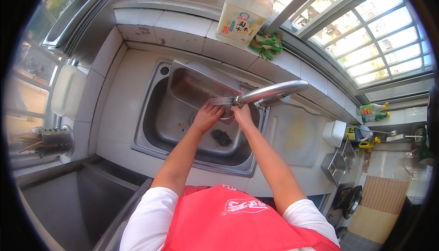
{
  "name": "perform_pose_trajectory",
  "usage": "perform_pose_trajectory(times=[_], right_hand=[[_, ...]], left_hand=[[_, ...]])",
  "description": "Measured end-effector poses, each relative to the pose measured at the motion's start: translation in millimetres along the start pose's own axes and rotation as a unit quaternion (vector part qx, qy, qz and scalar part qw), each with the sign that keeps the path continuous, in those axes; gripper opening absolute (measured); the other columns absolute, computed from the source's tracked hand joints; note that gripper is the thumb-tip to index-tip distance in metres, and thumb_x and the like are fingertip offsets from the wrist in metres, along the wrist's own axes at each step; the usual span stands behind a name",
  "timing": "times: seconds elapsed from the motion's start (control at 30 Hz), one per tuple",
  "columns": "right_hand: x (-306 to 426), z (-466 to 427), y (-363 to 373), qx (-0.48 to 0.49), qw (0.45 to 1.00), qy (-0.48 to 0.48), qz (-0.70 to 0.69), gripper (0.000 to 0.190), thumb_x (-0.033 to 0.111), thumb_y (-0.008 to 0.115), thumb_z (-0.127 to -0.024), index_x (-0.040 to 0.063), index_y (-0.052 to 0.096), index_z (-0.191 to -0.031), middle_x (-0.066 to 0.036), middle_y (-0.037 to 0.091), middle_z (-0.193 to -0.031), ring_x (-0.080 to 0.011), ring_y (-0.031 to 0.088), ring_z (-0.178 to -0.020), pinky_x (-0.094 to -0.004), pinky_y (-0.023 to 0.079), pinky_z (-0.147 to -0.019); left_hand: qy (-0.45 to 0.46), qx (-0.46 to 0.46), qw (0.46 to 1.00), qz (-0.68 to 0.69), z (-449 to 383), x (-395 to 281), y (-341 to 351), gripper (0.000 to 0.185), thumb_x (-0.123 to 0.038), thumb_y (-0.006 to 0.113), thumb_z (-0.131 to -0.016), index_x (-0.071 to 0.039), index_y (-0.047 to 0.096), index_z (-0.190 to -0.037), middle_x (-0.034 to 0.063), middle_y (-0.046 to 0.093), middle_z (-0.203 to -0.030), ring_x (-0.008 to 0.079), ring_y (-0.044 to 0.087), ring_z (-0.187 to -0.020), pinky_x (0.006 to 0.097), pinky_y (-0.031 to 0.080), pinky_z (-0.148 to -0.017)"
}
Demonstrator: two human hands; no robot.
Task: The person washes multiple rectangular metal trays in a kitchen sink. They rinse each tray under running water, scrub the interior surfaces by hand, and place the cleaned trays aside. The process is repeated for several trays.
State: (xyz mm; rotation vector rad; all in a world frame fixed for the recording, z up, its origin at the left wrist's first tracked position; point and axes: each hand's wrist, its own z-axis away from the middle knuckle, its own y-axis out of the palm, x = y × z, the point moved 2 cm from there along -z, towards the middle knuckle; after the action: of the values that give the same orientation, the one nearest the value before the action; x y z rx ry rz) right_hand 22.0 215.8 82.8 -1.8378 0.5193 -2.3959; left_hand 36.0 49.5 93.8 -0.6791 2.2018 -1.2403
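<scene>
A rectangular stainless-steel pan (200, 83) leans at a slant in the steel sink (164, 124), its inside facing up. Water streams from the curved faucet (274, 91) onto my left hand (208, 115), which lies with its fingers over the pan's near side. I see nothing held in it, though spray blurs the fingertips. My right hand (242, 115) grips the pan's right end, just below the faucet's spout; the faucet partly hides the fingers. A dark, clumped scourer (221, 138) lies on the sink floor between my forearms.
A large pump bottle (244, 14) and a green cloth (267, 45) stand on the ledge behind. At left are stacked metal pans (82, 21), a white container (68, 91) and a utensil holder (56, 141). A cutting board (295, 136) lies right of the sink.
</scene>
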Motion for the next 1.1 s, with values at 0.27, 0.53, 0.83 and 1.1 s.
perform_pose_trajectory(times=[0.27,0.53,0.83,1.1], right_hand=[[50.9,54.9,3.5,-0.077,0.955,0.021,-0.287,0.077,0.020,0.064,-0.076,0.009,0.014,-0.134,-0.004,0.045,-0.116,-0.0192,0.052,-0.088,-0.0341,0.045,-0.066],[75.6,35.7,4.7,-0.141,0.960,-0.204,0.131,0.029,0.006,0.055,-0.073,0.000,0.048,-0.101,-0.018,0.057,-0.083,-0.0334,0.057,-0.074,-0.0388,0.044,-0.066],[116.5,31.2,-4.0,0.031,0.922,-0.332,0.198,0.052,0.013,0.061,-0.069,0.005,0.046,-0.118,-0.018,0.057,-0.096,-0.0387,0.053,-0.085,-0.0393,0.044,-0.072],[53.3,68.0,5.5,-0.005,0.972,-0.025,-0.233,0.066,0.006,0.055,-0.077,0.005,0.021,-0.134,-0.005,0.030,-0.132,-0.0178,0.039,-0.114,-0.0272,0.034,-0.091]], left_hand=[[-0.155,-0.157,0.973,-0.070,3.5,-4.0,-36.0,0.022,-0.011,0.052,-0.070,-0.004,0.056,-0.090,0.0075,0.061,-0.089,0.0169,0.059,-0.085,0.0332,0.043,-0.082],[-0.066,-0.047,0.995,-0.056,18.1,4.9,0.0,0.037,-0.015,0.055,-0.069,-0.003,0.052,-0.104,0.0110,0.057,-0.102,0.0219,0.053,-0.101,0.0382,0.037,-0.092],[-0.061,-0.003,0.997,-0.054,43.8,-17.9,9.9,0.038,-0.011,0.055,-0.068,-0.002,0.052,-0.105,0.0079,0.060,-0.097,0.0192,0.057,-0.093,0.0379,0.038,-0.091],[-0.226,-0.170,0.952,0.116,17.8,-75.1,-16.4,0.026,-0.008,0.059,-0.068,-0.005,0.056,-0.093,0.0064,0.063,-0.084,0.0190,0.060,-0.080,0.0351,0.045,-0.077]])
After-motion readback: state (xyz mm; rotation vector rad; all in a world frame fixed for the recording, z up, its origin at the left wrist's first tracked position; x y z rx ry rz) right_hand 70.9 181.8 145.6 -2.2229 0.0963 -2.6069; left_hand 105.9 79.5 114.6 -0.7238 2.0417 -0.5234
